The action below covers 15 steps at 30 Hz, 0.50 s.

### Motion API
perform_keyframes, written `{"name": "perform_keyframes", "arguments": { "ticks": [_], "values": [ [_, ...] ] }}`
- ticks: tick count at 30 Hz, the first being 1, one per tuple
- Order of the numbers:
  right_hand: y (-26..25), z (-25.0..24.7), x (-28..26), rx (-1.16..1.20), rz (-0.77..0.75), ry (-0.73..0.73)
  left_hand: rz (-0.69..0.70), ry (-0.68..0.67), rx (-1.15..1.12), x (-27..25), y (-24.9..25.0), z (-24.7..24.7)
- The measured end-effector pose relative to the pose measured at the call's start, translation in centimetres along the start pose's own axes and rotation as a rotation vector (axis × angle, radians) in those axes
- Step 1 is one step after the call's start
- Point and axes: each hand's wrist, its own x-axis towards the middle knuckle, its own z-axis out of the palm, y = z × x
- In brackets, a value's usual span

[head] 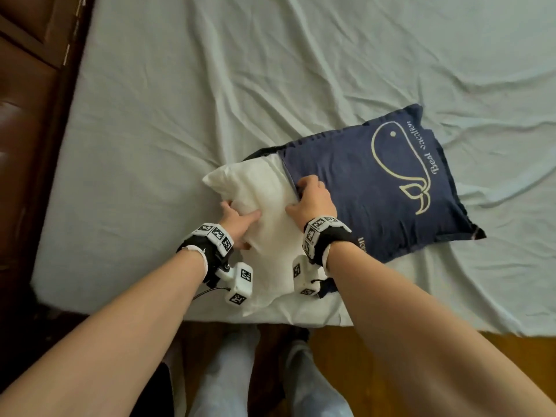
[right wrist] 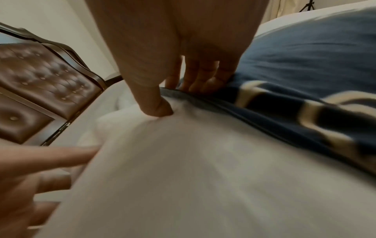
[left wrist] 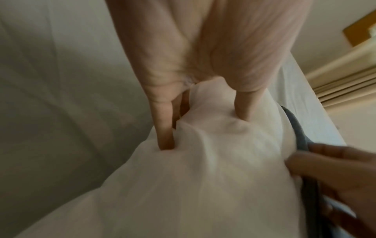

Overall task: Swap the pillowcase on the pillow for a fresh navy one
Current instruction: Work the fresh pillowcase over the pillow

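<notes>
A white pillow [head: 264, 203] lies near the bed's front edge, its right part inside a navy pillowcase [head: 367, 188] printed with a cream whale outline. My left hand [head: 237, 219] grips the bare white end, thumb on top and fingers dug into the side [left wrist: 165, 128]. My right hand [head: 310, 197] grips the navy case's open hem [right wrist: 195, 94], fingers over the cloth and thumb pressed into the pillow [right wrist: 160, 107]. The pillow's bare left end sticks out of the case.
A wrinkled pale green sheet [head: 210, 85] covers the bed. A brown tufted leather headboard [head: 18, 145] runs along the left. The bed's front edge is just below my wrists, with wooden floor [head: 340, 350] and my legs beneath.
</notes>
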Motion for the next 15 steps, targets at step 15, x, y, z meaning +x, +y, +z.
{"name": "perform_keyframes", "arguments": {
  "ticks": [15],
  "values": [
    [18.4,3.1,-9.3,0.072,0.105,0.004,-0.120,-0.028,0.155,-5.2,-10.8,7.8]
  ]
}}
